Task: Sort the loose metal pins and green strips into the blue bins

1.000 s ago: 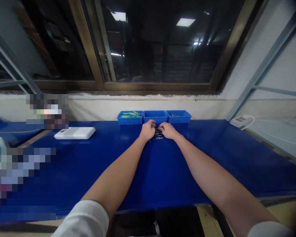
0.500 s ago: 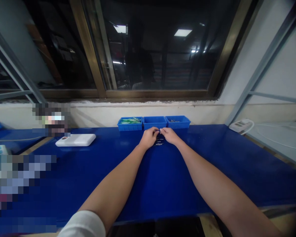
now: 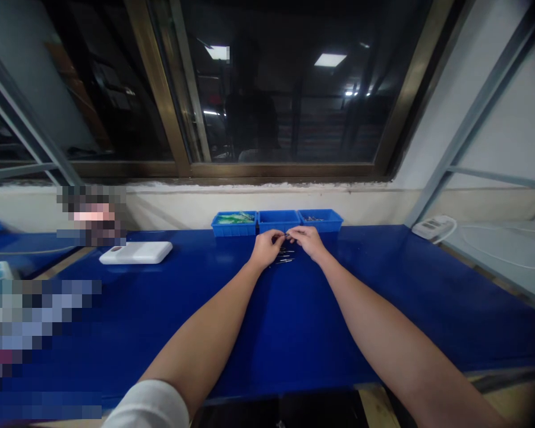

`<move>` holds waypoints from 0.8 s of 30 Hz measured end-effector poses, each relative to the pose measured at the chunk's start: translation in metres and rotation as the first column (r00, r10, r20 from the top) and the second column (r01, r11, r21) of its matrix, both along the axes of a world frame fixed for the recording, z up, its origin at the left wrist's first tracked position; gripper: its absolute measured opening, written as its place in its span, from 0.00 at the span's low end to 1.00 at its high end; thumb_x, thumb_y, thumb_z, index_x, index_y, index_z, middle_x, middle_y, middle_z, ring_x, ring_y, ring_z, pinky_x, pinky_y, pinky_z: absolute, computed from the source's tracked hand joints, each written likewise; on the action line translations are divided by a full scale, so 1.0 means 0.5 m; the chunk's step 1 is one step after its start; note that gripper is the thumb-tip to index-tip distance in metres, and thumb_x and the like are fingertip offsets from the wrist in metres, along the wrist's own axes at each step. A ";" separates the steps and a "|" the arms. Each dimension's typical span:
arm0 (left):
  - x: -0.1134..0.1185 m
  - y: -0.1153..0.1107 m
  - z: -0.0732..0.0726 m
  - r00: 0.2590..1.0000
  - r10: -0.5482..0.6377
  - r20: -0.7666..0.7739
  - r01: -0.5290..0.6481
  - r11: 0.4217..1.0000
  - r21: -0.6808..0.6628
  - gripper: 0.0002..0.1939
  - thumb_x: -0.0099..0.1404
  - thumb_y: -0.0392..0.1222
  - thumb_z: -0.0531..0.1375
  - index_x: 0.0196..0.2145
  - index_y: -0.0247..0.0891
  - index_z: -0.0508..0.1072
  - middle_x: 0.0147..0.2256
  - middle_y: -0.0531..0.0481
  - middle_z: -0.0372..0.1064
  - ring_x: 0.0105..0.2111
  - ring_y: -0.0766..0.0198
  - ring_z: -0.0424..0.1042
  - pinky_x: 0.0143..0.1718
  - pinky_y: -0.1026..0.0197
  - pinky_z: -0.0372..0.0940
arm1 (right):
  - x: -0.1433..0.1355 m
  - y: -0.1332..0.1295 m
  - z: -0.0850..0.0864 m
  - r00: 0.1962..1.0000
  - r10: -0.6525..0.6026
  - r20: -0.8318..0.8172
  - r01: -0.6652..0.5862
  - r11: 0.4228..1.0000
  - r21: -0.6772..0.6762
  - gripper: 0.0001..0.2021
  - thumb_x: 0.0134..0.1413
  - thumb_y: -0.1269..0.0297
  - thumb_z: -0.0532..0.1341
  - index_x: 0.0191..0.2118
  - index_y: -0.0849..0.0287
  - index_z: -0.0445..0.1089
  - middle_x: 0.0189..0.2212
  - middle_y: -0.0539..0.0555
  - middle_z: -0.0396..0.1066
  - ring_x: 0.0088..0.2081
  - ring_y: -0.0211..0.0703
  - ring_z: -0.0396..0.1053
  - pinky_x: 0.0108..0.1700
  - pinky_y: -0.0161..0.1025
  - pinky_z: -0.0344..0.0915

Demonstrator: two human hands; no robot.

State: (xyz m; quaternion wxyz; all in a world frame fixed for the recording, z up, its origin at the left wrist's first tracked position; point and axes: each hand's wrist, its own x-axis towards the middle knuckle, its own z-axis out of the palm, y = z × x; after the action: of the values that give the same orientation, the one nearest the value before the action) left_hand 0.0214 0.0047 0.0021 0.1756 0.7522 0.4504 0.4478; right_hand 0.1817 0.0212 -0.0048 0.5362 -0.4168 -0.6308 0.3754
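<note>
My left hand (image 3: pixel 266 248) and my right hand (image 3: pixel 308 241) meet fingertip to fingertip above the blue tabletop, just in front of the bins. Both are pinched closed around something tiny between them, too small to name. Beneath and between the hands lie several thin metal pieces (image 3: pixel 286 260) on the table. Behind them stand three blue bins in a row: the left bin (image 3: pixel 234 229) has green and clear material in it, the middle bin (image 3: pixel 278 225) shows no contents, and the right bin (image 3: pixel 327 225) contains small metal parts.
A white flat device (image 3: pixel 137 252) lies on the table to the left. At the far right is a white power strip (image 3: pixel 436 227) with a cable. Grey metal frame bars (image 3: pixel 463 128) rise at both sides, and a dark window (image 3: pixel 294 107) is behind the table.
The fingers of my right hand have shifted slightly and spread a little at the pinch. Both hands stay in nearly the same place.
</note>
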 end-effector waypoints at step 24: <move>-0.008 0.033 -0.011 0.968 0.243 -0.058 -0.249 0.954 -0.166 0.17 0.57 0.28 0.52 0.42 0.38 0.72 0.41 0.48 0.74 0.44 0.62 0.71 0.48 0.60 0.63 | 0.031 -0.001 0.004 0.780 -0.383 0.494 0.215 0.906 0.364 0.14 0.43 0.72 0.59 0.38 0.56 0.76 0.38 0.53 0.75 0.43 0.47 0.66 0.49 0.44 0.61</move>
State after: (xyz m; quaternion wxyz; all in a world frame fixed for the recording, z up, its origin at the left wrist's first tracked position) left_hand 0.0172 0.0209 -0.0034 0.1742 0.6805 0.5806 0.4116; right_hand 0.1972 0.0207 -0.0027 0.4378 -0.5206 -0.7312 0.0514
